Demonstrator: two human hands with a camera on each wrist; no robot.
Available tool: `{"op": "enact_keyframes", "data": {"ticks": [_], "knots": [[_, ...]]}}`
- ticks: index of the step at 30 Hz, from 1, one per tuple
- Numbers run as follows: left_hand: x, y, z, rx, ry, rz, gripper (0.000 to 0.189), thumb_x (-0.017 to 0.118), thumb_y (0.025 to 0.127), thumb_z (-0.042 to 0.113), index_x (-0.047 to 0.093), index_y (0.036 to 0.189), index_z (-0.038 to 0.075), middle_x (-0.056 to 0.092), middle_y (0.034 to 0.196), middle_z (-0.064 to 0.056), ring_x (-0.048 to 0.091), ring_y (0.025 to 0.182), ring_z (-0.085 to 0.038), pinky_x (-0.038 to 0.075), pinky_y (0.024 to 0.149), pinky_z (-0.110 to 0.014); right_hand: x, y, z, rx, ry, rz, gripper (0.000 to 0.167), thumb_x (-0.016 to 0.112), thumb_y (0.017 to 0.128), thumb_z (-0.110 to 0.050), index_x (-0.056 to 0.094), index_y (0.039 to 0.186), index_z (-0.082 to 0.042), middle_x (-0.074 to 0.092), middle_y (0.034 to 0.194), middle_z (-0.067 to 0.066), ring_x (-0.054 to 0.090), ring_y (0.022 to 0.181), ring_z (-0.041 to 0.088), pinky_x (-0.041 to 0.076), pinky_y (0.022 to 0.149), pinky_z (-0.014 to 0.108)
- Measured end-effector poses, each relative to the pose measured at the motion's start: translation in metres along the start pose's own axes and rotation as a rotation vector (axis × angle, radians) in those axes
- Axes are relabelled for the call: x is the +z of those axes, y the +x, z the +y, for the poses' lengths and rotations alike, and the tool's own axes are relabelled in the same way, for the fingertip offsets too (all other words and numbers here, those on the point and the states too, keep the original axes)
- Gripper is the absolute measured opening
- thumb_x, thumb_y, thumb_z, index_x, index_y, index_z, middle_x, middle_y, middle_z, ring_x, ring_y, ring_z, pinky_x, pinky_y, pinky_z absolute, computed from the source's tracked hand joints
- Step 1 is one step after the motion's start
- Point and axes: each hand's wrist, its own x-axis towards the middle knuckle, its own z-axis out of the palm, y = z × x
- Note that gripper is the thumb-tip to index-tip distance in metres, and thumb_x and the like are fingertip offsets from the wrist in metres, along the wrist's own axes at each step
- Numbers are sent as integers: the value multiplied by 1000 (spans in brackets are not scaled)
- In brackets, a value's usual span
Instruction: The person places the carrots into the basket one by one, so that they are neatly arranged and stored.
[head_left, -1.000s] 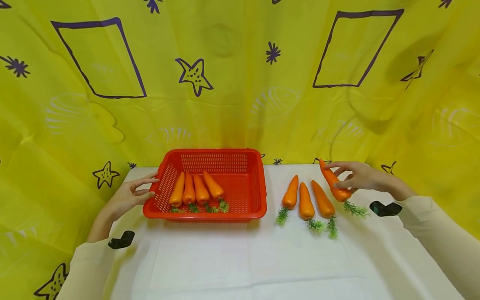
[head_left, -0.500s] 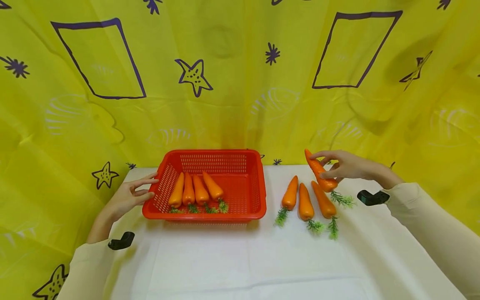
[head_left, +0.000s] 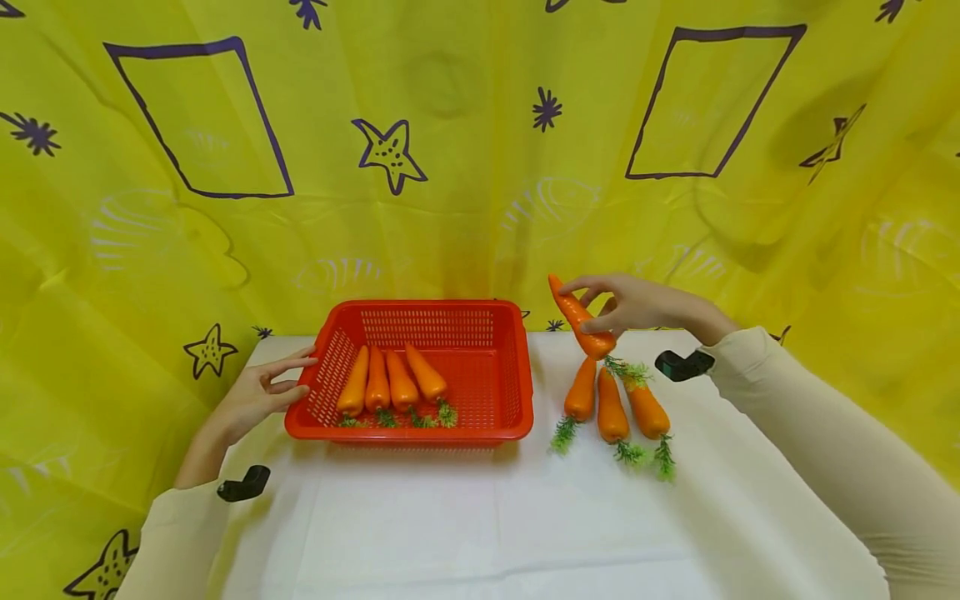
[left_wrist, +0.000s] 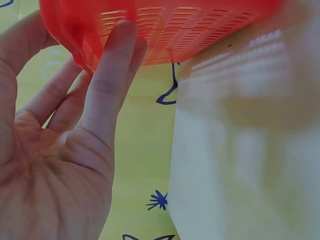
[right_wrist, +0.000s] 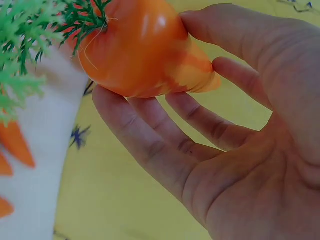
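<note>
My right hand (head_left: 633, 302) pinches an orange carrot (head_left: 576, 321) between thumb and fingers, raised over the other carrots to the right of the basket. Its thin tip points up and to the left, and its green leafy top hangs at the lower right. In the right wrist view, the fingertips press on the thick end of the carrot (right_wrist: 145, 55). At the left end of the red plastic basket (head_left: 408, 432), my left hand (head_left: 255, 393) touches the wall with extended fingers. The left wrist view shows those fingertips against the slotted basket (left_wrist: 165, 30).
Inside the basket, several carrots (head_left: 377, 379) lie side by side toward the left. Three more carrots (head_left: 611, 408) rest on the white tablecloth (head_left: 465, 517), right of the basket. A yellow patterned curtain (head_left: 465, 233) stands behind and at both sides.
My right hand has carried the carrot leftward and upward, from the right of the loose carrots to above them, nearer the basket. The left hand and basket stay put.
</note>
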Motion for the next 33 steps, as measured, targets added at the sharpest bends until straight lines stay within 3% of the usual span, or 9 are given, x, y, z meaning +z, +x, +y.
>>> {"op": "enact_keyframes", "data": {"ticks": [9, 11, 13, 17, 20, 24, 27, 33], "knots": [[1, 0, -7, 15, 4, 17, 47, 69, 100, 10, 55, 141, -6, 30, 166, -17, 61, 115, 0, 58, 87, -26, 15, 45, -37, -55, 21, -46, 64, 71, 99, -17, 44, 157, -21, 47, 144, 20, 71, 103, 30, 62, 79, 43], [0, 0, -9, 10, 9, 23, 46, 69, 100, 12, 56, 141, -4, 31, 166, -14, 60, 121, -8, 58, 87, -26, 19, 55, -43, -65, 19, -56, 64, 71, 98, -17, 45, 156, -23, 47, 144, 20, 71, 99, 29, 62, 77, 43], [0, -1, -11, 13, 10, 24, 46, 68, 100, 13, 56, 142, -4, 30, 166, -13, 59, 122, -7, 58, 87, -26, 25, 65, -49, -81, 10, -63, 64, 72, 98, -17, 46, 156, -22, 48, 144, 19, 71, 99, 29, 62, 76, 43], [-1, -1, -12, 19, 12, 30, 45, 67, 101, 13, 56, 141, -3, 31, 166, -11, 54, 130, -24, 58, 87, -27, 37, 86, -58, -96, -1, -82, 64, 74, 96, -19, 48, 155, -24, 50, 144, 17, 70, 99, 28, 62, 74, 45], [-1, -2, -13, 20, 1, 32, 44, 67, 101, 12, 56, 141, -3, 32, 166, -10, 55, 129, -20, 59, 86, -28, 48, 101, -64, -102, 2, -104, 64, 74, 96, -18, 48, 155, -23, 49, 143, 17, 68, 94, 27, 62, 76, 48], [-2, -1, -13, 32, -36, 26, 44, 67, 101, 8, 55, 141, -5, 31, 166, -12, 61, 118, -1, 60, 84, -29, 63, 121, -65, -109, 16, -136, 63, 74, 96, -15, 49, 154, -18, 48, 141, 19, 64, 100, 26, 62, 76, 44], [-2, 1, -11, 41, -62, 16, 45, 66, 100, 6, 54, 141, -7, 32, 166, -15, 65, 114, -1, 61, 82, -30, 74, 134, -63, -95, 48, -160, 63, 75, 96, -13, 49, 154, -15, 49, 136, 19, 61, 102, 26, 63, 74, 41], [0, 1, -9, 36, -72, 21, 45, 67, 99, 4, 54, 141, -8, 33, 164, -18, 67, 112, -5, 61, 80, -31, 92, 154, -57, -51, 75, -202, 65, 74, 96, -11, 47, 155, -13, 53, 125, 20, 59, 78, 22, 61, 79, 53]]}}
